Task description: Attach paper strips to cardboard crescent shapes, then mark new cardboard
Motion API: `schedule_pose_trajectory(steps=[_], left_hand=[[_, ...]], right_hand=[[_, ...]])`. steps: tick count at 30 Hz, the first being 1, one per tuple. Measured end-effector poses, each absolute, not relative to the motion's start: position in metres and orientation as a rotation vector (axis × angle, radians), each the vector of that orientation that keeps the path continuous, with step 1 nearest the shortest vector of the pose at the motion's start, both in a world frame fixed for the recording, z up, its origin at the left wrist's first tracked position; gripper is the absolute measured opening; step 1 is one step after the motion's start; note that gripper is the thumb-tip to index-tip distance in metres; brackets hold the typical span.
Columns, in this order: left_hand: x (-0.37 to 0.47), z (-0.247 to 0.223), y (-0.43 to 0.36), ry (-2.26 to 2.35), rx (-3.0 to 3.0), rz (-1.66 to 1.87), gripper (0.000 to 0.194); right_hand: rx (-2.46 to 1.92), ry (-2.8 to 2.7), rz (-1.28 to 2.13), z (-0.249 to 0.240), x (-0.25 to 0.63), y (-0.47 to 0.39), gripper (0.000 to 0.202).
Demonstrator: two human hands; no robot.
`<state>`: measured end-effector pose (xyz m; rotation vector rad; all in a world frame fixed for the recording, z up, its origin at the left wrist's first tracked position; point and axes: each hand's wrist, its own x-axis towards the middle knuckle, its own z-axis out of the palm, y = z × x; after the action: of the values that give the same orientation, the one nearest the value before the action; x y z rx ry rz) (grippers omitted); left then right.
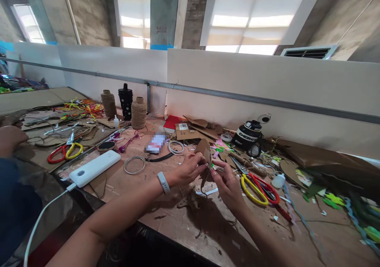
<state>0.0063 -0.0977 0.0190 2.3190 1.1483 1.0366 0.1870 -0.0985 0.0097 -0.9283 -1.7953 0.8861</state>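
A brown cardboard piece [203, 146] is held up above the cluttered worktable [157, 211], pinched by the fingertips of the left hand [188, 168] and right hand [225, 178], set close together; its upper part projects above the grip. Knotted twine [189, 199] is seen below, red-and-yellow-handled scissors [254, 188] just beside the right hand. Exact finger contact partly hidden.

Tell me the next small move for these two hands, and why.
I'd probably steady the brown piece with the left hand and press its near edge with the right hand, since both hands' fingers meet there.
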Motion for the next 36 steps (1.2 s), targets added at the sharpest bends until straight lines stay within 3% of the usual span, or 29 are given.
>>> schedule_pose_trajectory(steps=[36], left_hand=[[0.0055, 0.0211, -0.0993, 1.114, 2.309, 1.031, 0.016]], right_hand=[[-0.932, -1.82, 0.84, 0.0088, 0.1882, -0.0969, 0.037]])
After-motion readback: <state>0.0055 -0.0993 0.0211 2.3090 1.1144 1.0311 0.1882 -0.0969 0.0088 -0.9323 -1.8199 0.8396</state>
